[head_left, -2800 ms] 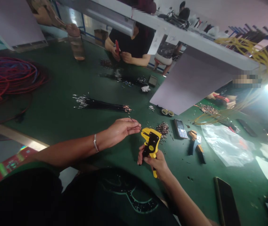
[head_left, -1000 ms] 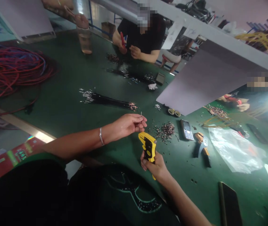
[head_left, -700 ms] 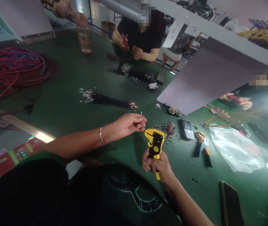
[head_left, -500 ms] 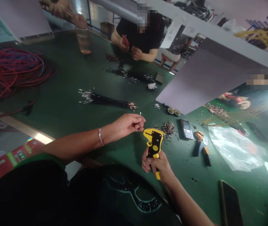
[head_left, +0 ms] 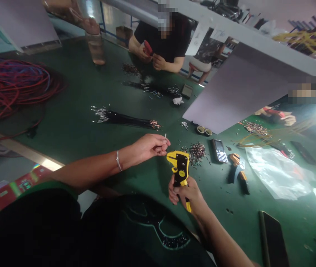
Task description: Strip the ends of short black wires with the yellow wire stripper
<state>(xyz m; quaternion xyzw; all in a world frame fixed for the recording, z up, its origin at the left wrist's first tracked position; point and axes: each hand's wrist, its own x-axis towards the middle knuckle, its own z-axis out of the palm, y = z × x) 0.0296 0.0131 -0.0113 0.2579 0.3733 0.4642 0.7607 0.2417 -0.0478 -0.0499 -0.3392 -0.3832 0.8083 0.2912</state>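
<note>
I have one wire stripper (head_left: 180,168), yellow and black, in the middle of my view, held just above the green worktop (head_left: 71,89); my right hand (head_left: 186,193) is wrapped around its grips. Its nose points left, and the long axis of its grips slants down to the right, towards me. One wire (head_left: 165,136) is pinched in my left hand (head_left: 154,145), thumb and fingers together, its pale tip pointing up and away from me; I cannot tell whether its lower end sits in the stripper's nose, which is right beside my fingertips. Just beyond the tool I see one heap of clippings (head_left: 197,151). Ahead lies one bundle of black wires (head_left: 127,119), long axis left to right, silvery ends left, coppery ends right. Near the heap are two tape rolls (head_left: 200,129), one keypad phone (head_left: 219,150) and one pair of pliers (head_left: 237,170). To their right a clear bag (head_left: 277,176) lies flat, something reddish showing at its far side. Farther out I find one small grey box (head_left: 187,91), contents unclear, and one clear tumbler (head_left: 96,52) with a brownish tint I cannot identify.
</note>
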